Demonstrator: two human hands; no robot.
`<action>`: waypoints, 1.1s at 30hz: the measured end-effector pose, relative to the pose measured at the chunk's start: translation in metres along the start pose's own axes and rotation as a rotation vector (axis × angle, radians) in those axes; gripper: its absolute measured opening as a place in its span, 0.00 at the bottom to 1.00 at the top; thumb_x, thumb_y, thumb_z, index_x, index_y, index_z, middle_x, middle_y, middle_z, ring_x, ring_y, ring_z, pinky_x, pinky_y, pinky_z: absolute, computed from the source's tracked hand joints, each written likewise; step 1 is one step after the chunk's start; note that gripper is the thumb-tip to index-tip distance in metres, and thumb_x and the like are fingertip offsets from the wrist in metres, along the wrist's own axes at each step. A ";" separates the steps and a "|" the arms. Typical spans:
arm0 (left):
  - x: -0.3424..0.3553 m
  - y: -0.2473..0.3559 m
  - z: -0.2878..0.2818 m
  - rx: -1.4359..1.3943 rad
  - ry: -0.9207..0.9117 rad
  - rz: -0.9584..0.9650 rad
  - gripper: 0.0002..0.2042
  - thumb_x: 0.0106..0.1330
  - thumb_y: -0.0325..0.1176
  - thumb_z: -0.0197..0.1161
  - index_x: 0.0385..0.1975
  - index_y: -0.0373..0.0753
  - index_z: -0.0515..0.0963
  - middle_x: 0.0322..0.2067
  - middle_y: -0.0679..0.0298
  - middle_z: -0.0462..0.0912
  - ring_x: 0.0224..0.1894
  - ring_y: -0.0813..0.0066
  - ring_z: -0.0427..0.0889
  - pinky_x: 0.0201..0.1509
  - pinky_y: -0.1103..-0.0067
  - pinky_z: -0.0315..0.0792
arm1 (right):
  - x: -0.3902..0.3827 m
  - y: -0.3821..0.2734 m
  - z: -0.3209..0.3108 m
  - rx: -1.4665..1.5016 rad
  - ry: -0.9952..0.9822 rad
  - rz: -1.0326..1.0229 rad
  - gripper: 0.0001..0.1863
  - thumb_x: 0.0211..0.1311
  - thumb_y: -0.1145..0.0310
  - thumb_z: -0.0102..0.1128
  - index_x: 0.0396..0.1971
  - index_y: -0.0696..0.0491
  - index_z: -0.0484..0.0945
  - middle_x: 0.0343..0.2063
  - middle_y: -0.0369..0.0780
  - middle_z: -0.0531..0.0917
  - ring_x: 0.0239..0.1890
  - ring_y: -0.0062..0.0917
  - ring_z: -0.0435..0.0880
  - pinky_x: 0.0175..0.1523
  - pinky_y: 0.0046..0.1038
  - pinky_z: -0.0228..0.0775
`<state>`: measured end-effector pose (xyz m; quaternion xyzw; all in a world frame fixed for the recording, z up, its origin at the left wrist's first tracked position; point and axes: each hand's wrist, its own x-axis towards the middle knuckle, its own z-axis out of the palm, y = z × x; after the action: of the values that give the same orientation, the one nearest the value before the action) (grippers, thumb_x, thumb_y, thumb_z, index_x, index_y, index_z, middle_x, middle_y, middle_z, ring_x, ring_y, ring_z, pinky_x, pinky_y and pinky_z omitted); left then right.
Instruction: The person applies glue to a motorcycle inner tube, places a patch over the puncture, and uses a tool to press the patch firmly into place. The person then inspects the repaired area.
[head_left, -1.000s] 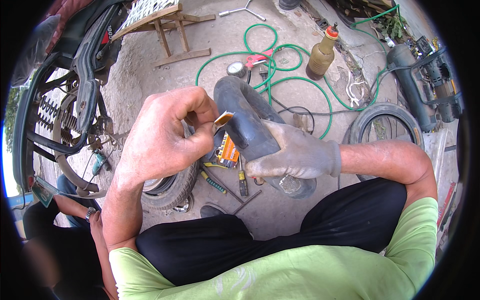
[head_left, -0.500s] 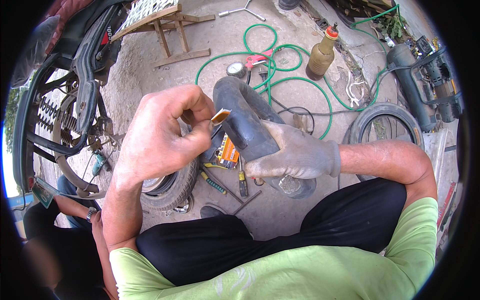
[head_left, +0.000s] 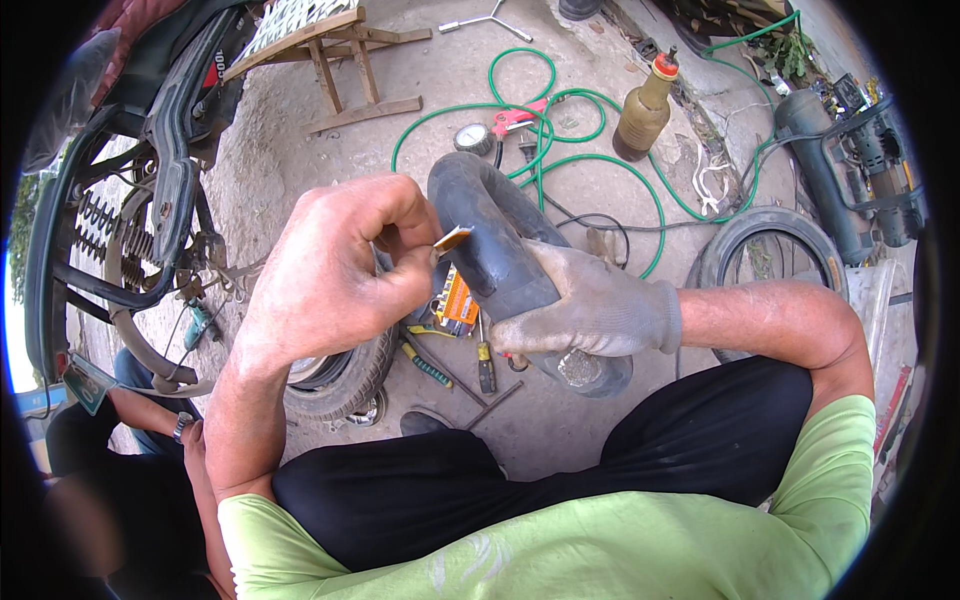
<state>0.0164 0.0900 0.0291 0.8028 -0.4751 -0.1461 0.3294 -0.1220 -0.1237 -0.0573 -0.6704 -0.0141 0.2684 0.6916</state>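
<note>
Two hands work over a black inner tube (head_left: pixel 490 235) held above the lap: the gloved right hand (head_left: pixel 590 310) is wrapped around the tube's near end, while the bare left hand (head_left: pixel 335 270) is closed, pinching a small tan patch piece (head_left: pixel 452 238) against the tube's left side. Since a second ago that piece has tilted slightly and moved closer to the rubber, so the pressing goes on. Farther off lie a green hose (head_left: pixel 560 130), an amber bottle (head_left: pixel 645 105) and, right, a tyre (head_left: pixel 765 245).
</note>
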 end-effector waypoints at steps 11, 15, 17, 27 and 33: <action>-0.001 0.008 0.002 -0.006 -0.067 0.052 0.07 0.52 0.16 0.64 0.29 0.34 0.79 0.33 0.60 0.83 0.35 0.66 0.86 0.42 0.73 0.79 | -0.003 -0.006 -0.001 0.050 0.013 -0.011 0.38 0.63 0.48 0.75 0.64 0.55 0.72 0.47 0.38 0.84 0.49 0.21 0.82 0.56 0.30 0.76; -0.003 0.010 0.006 0.002 -0.054 0.055 0.07 0.54 0.18 0.66 0.32 0.35 0.80 0.33 0.60 0.81 0.35 0.65 0.85 0.40 0.73 0.79 | -0.002 -0.009 -0.001 0.064 -0.006 -0.008 0.36 0.63 0.49 0.75 0.63 0.55 0.74 0.47 0.38 0.83 0.51 0.22 0.82 0.57 0.31 0.76; -0.003 0.011 0.007 0.048 -0.042 0.097 0.06 0.56 0.21 0.69 0.32 0.36 0.81 0.32 0.59 0.80 0.35 0.59 0.85 0.39 0.69 0.78 | -0.003 -0.010 -0.001 0.050 0.008 -0.019 0.36 0.63 0.49 0.75 0.62 0.56 0.74 0.47 0.38 0.83 0.51 0.22 0.81 0.57 0.31 0.75; -0.004 0.011 0.010 0.137 -0.092 0.133 0.09 0.54 0.17 0.68 0.33 0.35 0.81 0.34 0.60 0.80 0.37 0.62 0.84 0.42 0.71 0.78 | 0.000 -0.007 -0.002 0.030 0.017 -0.007 0.35 0.63 0.51 0.75 0.61 0.56 0.74 0.46 0.38 0.83 0.50 0.23 0.81 0.57 0.30 0.74; -0.001 0.010 0.013 0.182 -0.102 0.171 0.09 0.53 0.18 0.69 0.33 0.35 0.80 0.36 0.59 0.81 0.40 0.59 0.84 0.44 0.69 0.78 | 0.000 -0.008 -0.001 0.035 0.039 -0.020 0.33 0.63 0.52 0.75 0.60 0.56 0.74 0.41 0.36 0.82 0.45 0.20 0.80 0.51 0.28 0.74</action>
<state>0.0024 0.0829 0.0262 0.7775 -0.5692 -0.1145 0.2417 -0.1189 -0.1245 -0.0498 -0.6632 -0.0024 0.2484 0.7060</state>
